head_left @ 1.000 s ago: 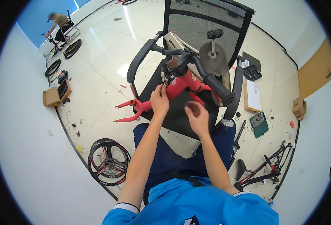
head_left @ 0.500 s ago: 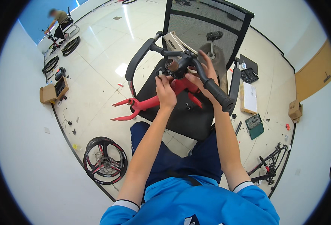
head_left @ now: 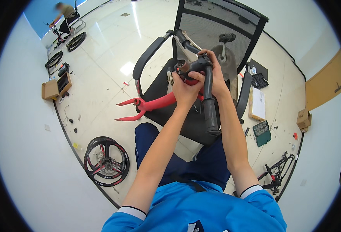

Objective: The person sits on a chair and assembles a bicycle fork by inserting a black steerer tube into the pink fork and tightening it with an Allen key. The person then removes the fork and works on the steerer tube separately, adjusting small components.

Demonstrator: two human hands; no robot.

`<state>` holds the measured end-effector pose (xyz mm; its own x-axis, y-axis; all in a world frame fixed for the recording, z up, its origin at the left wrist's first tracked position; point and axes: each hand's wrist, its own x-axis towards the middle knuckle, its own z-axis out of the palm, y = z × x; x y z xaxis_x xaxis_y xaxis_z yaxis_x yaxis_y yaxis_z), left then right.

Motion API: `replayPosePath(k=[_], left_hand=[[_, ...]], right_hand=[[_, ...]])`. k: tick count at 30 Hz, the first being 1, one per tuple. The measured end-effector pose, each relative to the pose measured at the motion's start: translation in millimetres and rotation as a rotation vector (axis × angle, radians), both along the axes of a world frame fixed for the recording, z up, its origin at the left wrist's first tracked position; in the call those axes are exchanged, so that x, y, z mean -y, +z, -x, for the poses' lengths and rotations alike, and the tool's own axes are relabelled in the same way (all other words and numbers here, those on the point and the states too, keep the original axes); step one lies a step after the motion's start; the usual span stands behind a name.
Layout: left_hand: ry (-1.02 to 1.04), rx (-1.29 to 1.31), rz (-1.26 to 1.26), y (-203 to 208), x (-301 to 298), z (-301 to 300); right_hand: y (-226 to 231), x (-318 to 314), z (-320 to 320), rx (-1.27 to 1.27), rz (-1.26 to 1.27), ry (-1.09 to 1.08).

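A black handlebar [head_left: 208, 87] with ribbed rubber grips runs from far to near over the chair, its near grip [head_left: 210, 116] toward my lap. My right hand [head_left: 217, 77] is wrapped round the handlebar and its black stem [head_left: 197, 64]. Against the near-left side of the stem, beside a brownish round tube end [head_left: 184, 67], my left hand [head_left: 186, 89] is closed; its fingertips are partly hidden. Beneath both hands lies a red bicycle fork or frame part [head_left: 158, 103], its two prongs pointing left. A pale frame tube [head_left: 191, 55] shows behind the stem.
The black office chair [head_left: 158, 85] has armrests and a mesh back; a crank with pedal [head_left: 226, 38] rests on it. Wheels [head_left: 107, 161] lie at lower left, a black frame [head_left: 275, 174] at lower right. Boxes and toolkits [head_left: 262, 133] sit rightward. A person [head_left: 66, 15] sits far left.
The handlebar has turned clockwise, its near grip swinging toward me and its other end going away. My right hand has closed round it; my left has shifted slightly right and nearer.
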<state>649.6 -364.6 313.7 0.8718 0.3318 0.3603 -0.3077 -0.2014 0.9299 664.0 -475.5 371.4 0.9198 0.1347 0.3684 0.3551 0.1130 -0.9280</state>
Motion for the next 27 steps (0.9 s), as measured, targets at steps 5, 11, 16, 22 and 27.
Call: replayPosePath(k=[5,11,16,22,27], left_hand=[[0.025,-0.021,-0.041,-2.7,1.5,-1.8],[-0.002,0.02,-0.066,-3.1,-0.4,5.9],[-0.01,-0.063,0.031,-4.0,-2.8,-8.6],[-0.03,0.023,-0.029,-19.4,-0.3,-18.5],[-0.026,0.06,0.011,-41.9,-0.7,-29.6]], right_hand=[[-11.2,-2.5,-8.1,0.13,0.014,-0.05],[4.7,6.6,-29.3,-0.053,-0.18,0.405],[1.3,-7.9,-14.1,0.141,0.022,0.003],[-0.6,-27.0,4.4,0.411,0.145,-0.329],[-2.6,-36.5,3.8,0.401,0.187,-0.358]])
